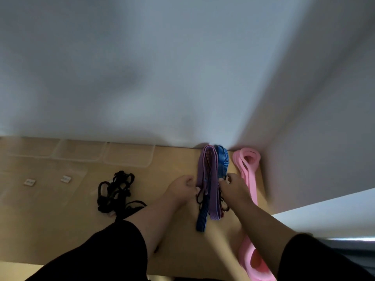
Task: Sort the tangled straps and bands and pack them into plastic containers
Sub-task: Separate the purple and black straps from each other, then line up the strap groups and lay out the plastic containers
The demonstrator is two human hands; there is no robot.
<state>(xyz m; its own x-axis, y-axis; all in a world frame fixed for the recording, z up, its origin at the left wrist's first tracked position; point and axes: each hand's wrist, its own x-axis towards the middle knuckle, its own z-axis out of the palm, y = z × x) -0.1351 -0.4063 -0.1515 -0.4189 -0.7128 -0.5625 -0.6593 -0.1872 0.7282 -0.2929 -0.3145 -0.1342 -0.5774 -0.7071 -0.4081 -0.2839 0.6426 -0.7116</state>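
A bundle of purple straps (209,175) and blue striped straps (222,162) lies lengthwise on the wooden table (172,167), near the wall corner. My left hand (181,189) pinches the bundle's left side with curled fingers. My right hand (233,188) grips its right side, where thin black cords show. Long pink bands (246,161) lie to the right of the bundle, running back toward the table's front edge. A tangle of black cords (115,191) sits left of my left forearm. The view is blurred.
Clear plastic containers (129,157) stand in a row along the wall at the back left. A clear lid with white clips (46,183) lies in front of them. A white wall rises behind the table, and a white ledge (324,211) stands at the right.
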